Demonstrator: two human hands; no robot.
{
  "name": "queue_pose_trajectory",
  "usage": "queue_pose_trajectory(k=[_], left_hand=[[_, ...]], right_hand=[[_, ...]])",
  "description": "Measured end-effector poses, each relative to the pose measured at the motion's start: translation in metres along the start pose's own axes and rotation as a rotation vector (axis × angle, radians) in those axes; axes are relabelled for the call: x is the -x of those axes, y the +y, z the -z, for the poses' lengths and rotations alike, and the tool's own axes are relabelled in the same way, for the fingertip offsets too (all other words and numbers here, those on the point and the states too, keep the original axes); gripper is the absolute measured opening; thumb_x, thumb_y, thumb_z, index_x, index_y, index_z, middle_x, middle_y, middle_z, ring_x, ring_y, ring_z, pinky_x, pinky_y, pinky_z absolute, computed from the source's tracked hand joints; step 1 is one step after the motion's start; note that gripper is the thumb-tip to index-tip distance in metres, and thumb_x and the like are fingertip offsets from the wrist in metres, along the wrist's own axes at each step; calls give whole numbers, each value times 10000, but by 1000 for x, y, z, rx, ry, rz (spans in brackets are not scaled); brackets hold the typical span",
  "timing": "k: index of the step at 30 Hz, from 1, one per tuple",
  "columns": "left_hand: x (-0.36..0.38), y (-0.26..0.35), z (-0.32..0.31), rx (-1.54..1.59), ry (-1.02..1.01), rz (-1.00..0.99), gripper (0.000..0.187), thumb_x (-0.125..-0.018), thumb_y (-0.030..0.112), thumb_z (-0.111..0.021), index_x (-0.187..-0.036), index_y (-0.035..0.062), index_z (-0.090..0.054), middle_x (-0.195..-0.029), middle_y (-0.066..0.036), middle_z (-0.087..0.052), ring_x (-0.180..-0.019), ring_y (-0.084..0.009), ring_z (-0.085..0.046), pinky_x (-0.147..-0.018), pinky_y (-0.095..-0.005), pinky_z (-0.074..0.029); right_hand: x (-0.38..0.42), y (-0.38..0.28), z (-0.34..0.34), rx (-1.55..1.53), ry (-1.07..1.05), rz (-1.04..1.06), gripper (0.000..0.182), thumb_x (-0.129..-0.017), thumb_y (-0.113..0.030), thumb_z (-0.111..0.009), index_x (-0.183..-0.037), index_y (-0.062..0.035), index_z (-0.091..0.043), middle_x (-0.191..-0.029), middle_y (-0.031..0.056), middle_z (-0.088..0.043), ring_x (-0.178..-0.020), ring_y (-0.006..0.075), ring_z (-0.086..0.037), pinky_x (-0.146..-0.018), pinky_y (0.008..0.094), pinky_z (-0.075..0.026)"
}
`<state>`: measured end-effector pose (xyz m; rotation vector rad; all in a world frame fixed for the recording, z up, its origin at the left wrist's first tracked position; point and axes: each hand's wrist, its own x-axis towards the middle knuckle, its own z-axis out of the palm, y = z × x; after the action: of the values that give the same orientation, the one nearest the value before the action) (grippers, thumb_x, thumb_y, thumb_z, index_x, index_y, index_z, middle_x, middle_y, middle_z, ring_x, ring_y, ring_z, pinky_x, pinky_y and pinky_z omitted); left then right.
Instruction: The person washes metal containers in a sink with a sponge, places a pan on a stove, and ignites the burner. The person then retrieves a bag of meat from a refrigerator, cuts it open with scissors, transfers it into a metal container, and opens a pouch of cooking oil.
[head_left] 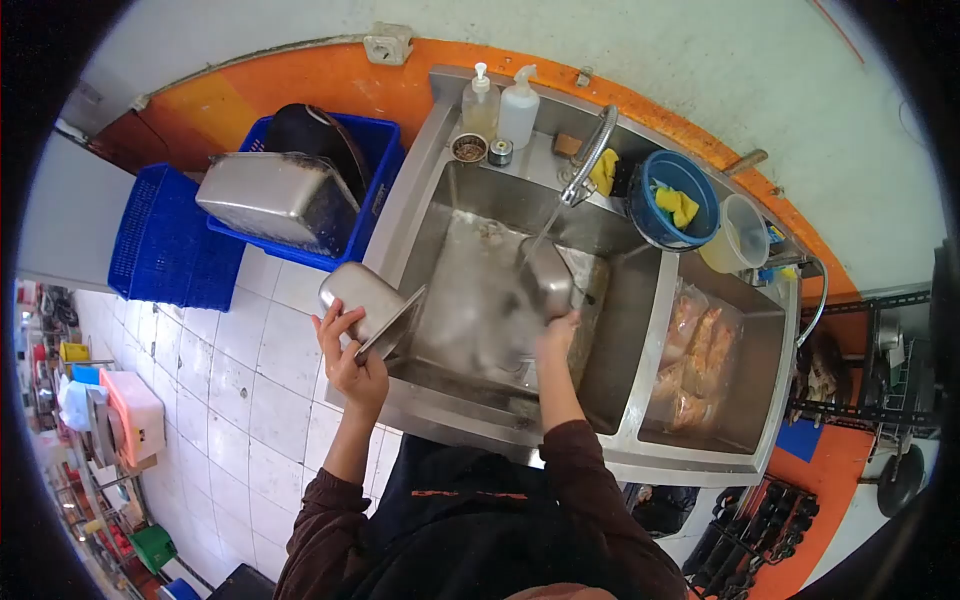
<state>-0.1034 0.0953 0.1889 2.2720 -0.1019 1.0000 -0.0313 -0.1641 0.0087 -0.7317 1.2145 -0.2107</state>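
Note:
My left hand [352, 355] is closed on a stainless steel food pan [362, 297], tilted over the left rim of the sink. My right hand [557, 338] grips the near end of another steel pan [548, 278] inside the left sink basin [470, 185]. Water runs from the flexible faucet [582, 185] onto or beside that second pan; motion blur and spray hide the exact spot. Part of the right fingers is hidden behind the pan. Wet, blurred metal fills the basin's middle, and I cannot make out its shape.
The right basin [760, 350] holds bagged food [695, 355]. Along the back ledge stand two pump bottles [518, 112], a blue bucket [665, 225] with a yellow cloth [677, 207], and a clear tub [738, 235]. At left, a blue crate [385, 135] carries a large steel pan [270, 195].

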Motion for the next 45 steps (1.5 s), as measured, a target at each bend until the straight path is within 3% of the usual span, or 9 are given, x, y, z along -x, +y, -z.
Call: queue_pose_trajectory(k=[6, 14, 17, 19, 24, 28, 31, 41, 45], left_hand=[[0, 12, 6, 20, -22, 64, 94, -556, -111, -408, -560, -30, -456, -963, -157, -555, -1101, -390, -429, -960, -562, -206], [2, 10, 11, 0, 18, 61, 98, -549, -101, -401, -573, -28, -461, -957, -152, -561, -1085, -379, -443, -952, -539, -232], [3, 13, 10, 2, 5, 72, 103, -554, -91, -399, -591, -25, -468, -959, -149, -561, -1082, -374, -447, -950, -529, -240], [3, 16, 9, 12, -7, 70, 111, -556, -88, -398, -605, -24, -474, -959, -148, -560, -1082, -372, -447, -950, -525, -241], [-1, 22, 7, 100, -10, 89, 151, -569, -116, -405, -649, -24, -495, -966, -126, -562, -1074, -365, -455, -959, -545, -202], [-2, 20, 6, 89, -3, 96, 139, -572, -118, -400, -639, -22, -474, -967, -127, -563, -1072, -363, -457, -956, -546, -206], [2, 13, 5, 100, -14, 109, 180, -553, -103, -379, -667, -34, -499, -969, -142, -553, -1078, -357, -452, -943, -468, -284], [-4, 9, 2, 90, -60, 141, 210, -551, -113, -368, -692, -48, -508, -986, -140, -548, -1087, -350, -446, -915, -407, -338], [-3, 5, -3, 114, -52, 137, 200, -552, -105, -375, -690, -49, -508, -991, -150, -546, -1088, -359, -442, -918, -419, -331]], right_hand=[[27, 6, -35, 341, -106, 164, 674, -825, -541, -406, -1091, 77, -451, -1060, 136, -516, -945, 232, -492, -832, 340, -388], [-14, 3, 48, -393, -821, -143, 590, -844, -503, -364, -1238, -65, -378, -1227, 94, -440, -1095, 290, -442, -930, 440, -347], [-13, 8, 40, -492, -592, -240, 488, -871, -389, -350, -1233, -63, -384, -1217, 104, -447, -1091, 292, -446, -921, 439, -358], [-48, 33, 20, -188, -497, -33, 454, -892, -355, -300, -1220, -56, -394, -1196, 111, -457, -1068, 269, -462, -930, 413, -352], [8, 8, -50, 208, -232, -57, 427, -898, -369, -358, -1127, -21, -448, -1083, 96, -529, -943, 251, -524, -850, 353, -401], [48, -11, -58, -63, -357, -261, 346, -870, -309, -467, -1069, -25, -476, -1002, 83, -555, -876, 228, -534, -770, 309, -420], [21, 11, -47, 207, -606, 53, 363, -843, -301, -522, -1061, -14, -475, -983, 82, -556, -868, 208, -534, -749, 306, -421], [3, -8, 16, -6, -242, -107, 595, -816, -533, -424, -1175, -59, -439, -1166, 70, -477, -1051, 226, -466, -895, 365, -358], [-23, 0, 35, -68, -662, -65, 636, -763, -509, -538, -1192, -57, -413, -1128, 112, -477, -1005, 250, -479, -872, 383, -377]])
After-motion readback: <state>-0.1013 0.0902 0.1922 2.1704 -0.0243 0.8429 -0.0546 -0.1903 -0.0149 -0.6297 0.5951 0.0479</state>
